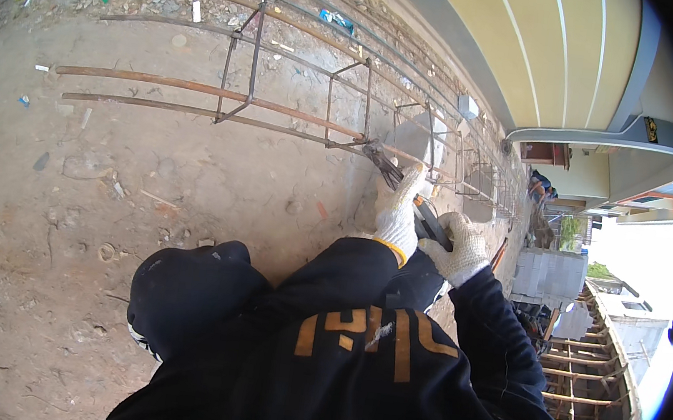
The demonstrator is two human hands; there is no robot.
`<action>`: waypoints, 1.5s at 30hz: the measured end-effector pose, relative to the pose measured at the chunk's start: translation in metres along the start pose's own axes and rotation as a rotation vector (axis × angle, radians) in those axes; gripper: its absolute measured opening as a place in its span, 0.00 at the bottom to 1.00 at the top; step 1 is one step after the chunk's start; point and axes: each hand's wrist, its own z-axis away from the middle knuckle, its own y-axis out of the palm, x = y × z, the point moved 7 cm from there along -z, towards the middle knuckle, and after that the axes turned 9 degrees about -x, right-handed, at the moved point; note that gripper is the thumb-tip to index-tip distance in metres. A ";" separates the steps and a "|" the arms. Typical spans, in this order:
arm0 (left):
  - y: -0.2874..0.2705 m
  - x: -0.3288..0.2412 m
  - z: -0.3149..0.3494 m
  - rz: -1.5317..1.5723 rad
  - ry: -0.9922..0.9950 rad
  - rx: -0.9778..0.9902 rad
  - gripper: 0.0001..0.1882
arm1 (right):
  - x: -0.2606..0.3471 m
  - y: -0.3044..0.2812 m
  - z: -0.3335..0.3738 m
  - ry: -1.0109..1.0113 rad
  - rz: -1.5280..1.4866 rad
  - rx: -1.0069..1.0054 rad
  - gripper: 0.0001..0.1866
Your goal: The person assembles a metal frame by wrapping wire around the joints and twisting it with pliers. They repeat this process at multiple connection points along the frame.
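Observation:
A long rebar cage (159, 81) with squared stirrups runs from the left to the far right in front of me. My left hand (397, 217), in a white knit glove with a yellow cuff, is closed around a bundle of thin dark wires (384, 165). The bundle's far end lies against the cage's near bars, by a stirrup corner. My right hand (463, 251), gloved alike, grips a tool with a dark body and an orange part (432, 222); its working end is hidden by the left hand. Both hands are close together, beside the cage.
Bare dirt ground (105, 182) holds small rubble and litter, including a blue plastic scrap (337, 19). Grey slabs (431, 142) stand under the cage. A yellow-panelled building (541, 50) rises beyond. Stacked grey blocks (549, 274) are at right; people (541, 186) are farther off.

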 end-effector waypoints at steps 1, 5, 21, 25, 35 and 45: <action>-0.004 0.002 -0.005 -0.077 -0.046 0.004 0.20 | 0.005 0.002 0.001 -0.046 -0.152 -0.021 0.17; 0.002 0.000 -0.009 0.190 -0.096 0.338 0.38 | 0.003 0.010 0.007 -0.084 -0.537 -0.084 0.33; 0.007 -0.008 0.010 0.025 -0.196 0.633 0.31 | 0.001 -0.011 0.011 0.109 -0.202 -0.235 0.11; 0.004 -0.009 0.008 -0.043 -0.154 0.545 0.31 | -0.003 -0.010 0.007 0.149 -0.208 -0.201 0.11; -0.014 0.008 -0.006 -0.389 0.019 0.360 0.29 | -0.007 -0.002 0.025 0.151 -0.309 -0.203 0.12; -0.005 -0.010 -0.001 -0.119 0.002 0.369 0.28 | 0.005 0.004 0.027 0.180 -0.328 -0.240 0.12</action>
